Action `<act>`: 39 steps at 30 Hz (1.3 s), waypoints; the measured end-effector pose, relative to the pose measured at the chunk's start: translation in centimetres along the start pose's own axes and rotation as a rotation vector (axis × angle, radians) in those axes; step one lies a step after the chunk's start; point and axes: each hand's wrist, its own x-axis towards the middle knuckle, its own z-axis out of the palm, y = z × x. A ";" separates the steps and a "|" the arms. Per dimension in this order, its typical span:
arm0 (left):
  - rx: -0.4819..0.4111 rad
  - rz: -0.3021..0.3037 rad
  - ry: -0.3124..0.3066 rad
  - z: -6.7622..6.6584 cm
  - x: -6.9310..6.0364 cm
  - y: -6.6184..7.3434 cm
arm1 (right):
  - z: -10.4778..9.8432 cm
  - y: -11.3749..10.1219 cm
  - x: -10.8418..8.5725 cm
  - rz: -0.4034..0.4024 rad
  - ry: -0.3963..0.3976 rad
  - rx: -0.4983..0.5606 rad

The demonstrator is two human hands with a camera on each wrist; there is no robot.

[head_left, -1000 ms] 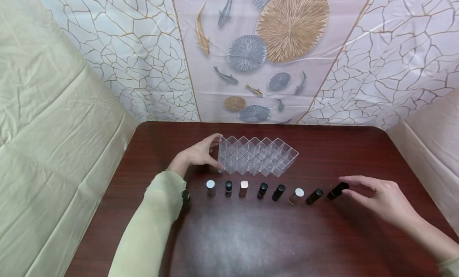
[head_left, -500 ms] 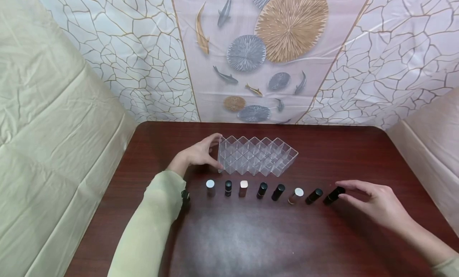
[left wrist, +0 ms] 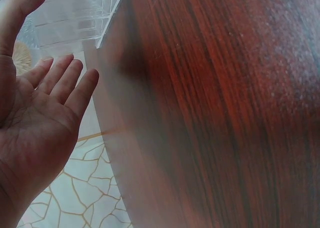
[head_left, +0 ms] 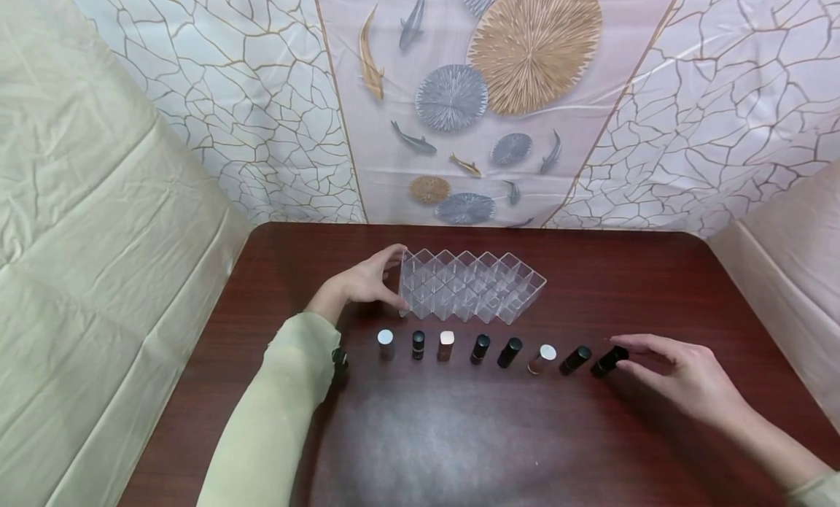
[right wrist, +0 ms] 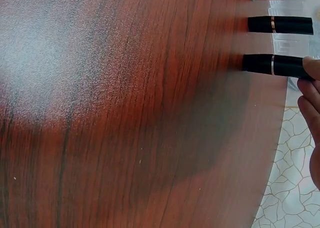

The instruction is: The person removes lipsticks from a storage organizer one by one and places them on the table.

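Observation:
In the head view, my left hand spans the left end of a clear organizer with many diamond-shaped slots, thumb at the near corner and fingers at the far one. That hand's palm faces the left wrist camera, beside the organizer's edge. My right hand pinches the upper part of a black lipstick tube at the right end of a row. A thin metallic band rings this tube in the right wrist view. Whether its base bears on the table is hard to tell.
Several upright lipsticks line up in front of the organizer, among them a silver-topped one, a pink-capped one and a black one close to the held tube. Patterned cloth hangs behind the dark wooden table.
My right hand has shifted left and slightly nearer with the black lipstick tube, bringing it closer to the row's last tube. The left hand and the organizer stay put.

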 end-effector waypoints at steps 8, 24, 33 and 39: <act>0.015 -0.015 -0.009 0.0 0.1 -0.1 | -0.2 0.1 -0.2 0.024 -0.039 -0.004; 0.058 -0.029 -0.020 -0.1 0.2 0.2 | -1.5 -0.3 1.1 0.111 -0.060 -0.020; 0.124 -0.049 -0.024 -0.2 0.1 0.6 | -2.5 -0.2 3.3 0.055 -0.079 -0.057; 0.196 -0.070 -0.035 -0.7 -0.3 1.2 | -2.9 -0.1 4.6 0.066 -0.122 -0.062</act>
